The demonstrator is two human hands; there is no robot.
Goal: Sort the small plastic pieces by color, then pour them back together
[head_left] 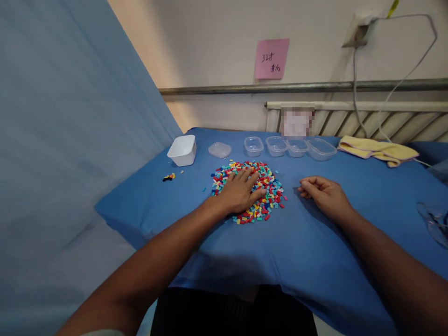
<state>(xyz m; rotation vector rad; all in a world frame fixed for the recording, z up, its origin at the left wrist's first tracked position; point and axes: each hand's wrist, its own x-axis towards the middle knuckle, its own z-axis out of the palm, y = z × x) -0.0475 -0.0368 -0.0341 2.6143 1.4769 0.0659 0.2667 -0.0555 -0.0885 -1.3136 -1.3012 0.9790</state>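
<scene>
A round heap of small bricks (269,184) in red, blue, yellow, white and turquoise lies mid-table on the blue cloth. My left hand (241,190) rests flat on top of the heap, fingers spread, hiding its middle and left part. To the right of the heap, my right hand (324,193) is held close over the cloth with fingers curled and the thumb against the forefinger. Whether anything is pinched there is too small to make out. A little cluster of black, yellow and red bricks (169,177) lies apart on the left.
A white tub (183,151) stands at the back left beside a clear lid (220,150). Several clear plastic containers, among them a square one (254,146), line the back. A yellow cloth (378,150) lies back right; glasses (434,224) lie at the right edge.
</scene>
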